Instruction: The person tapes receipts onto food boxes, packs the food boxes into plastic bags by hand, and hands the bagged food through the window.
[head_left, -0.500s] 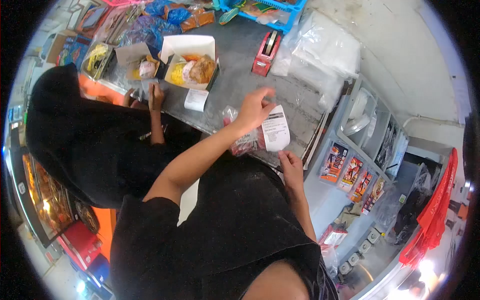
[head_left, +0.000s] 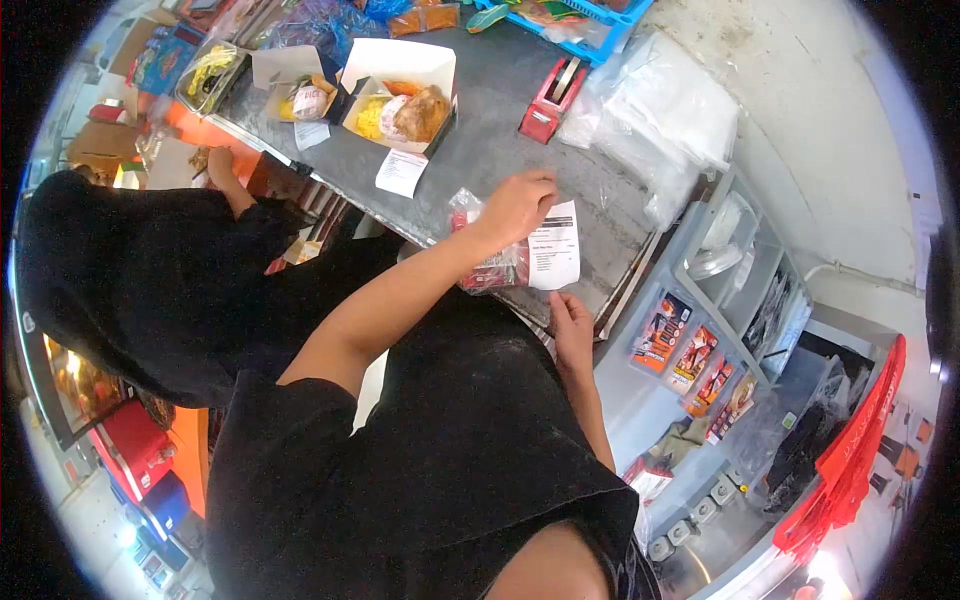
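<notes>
A white printed receipt (head_left: 554, 250) lies over the right part of a clear plastic packet with red contents (head_left: 490, 272) at the counter's front edge. My left hand (head_left: 517, 208) is above the packet by the receipt's upper left corner, fingers curled together; anything between the fingertips is hidden. At the receipt's lower edge, my right hand (head_left: 572, 325) is closed with its fingertips on the paper. An open food box (head_left: 400, 65) with yellow rice and browned meat stands farther left, a second receipt (head_left: 400, 173) at its front. Beside it is a smaller open box (head_left: 285, 68).
A red tape dispenser (head_left: 546, 112), clear plastic bags (head_left: 665, 105) and a blue basket (head_left: 590, 48) are on the grey counter (head_left: 480, 140). At left, a co-worker in black (head_left: 150, 280) reaches toward a white box (head_left: 172, 165). Grey shelving (head_left: 725, 290) stands at right.
The co-worker's hand has moved left, away from the smaller food box. My left hand has moved slightly toward the upper right of the packet. The view has shifted a little.
</notes>
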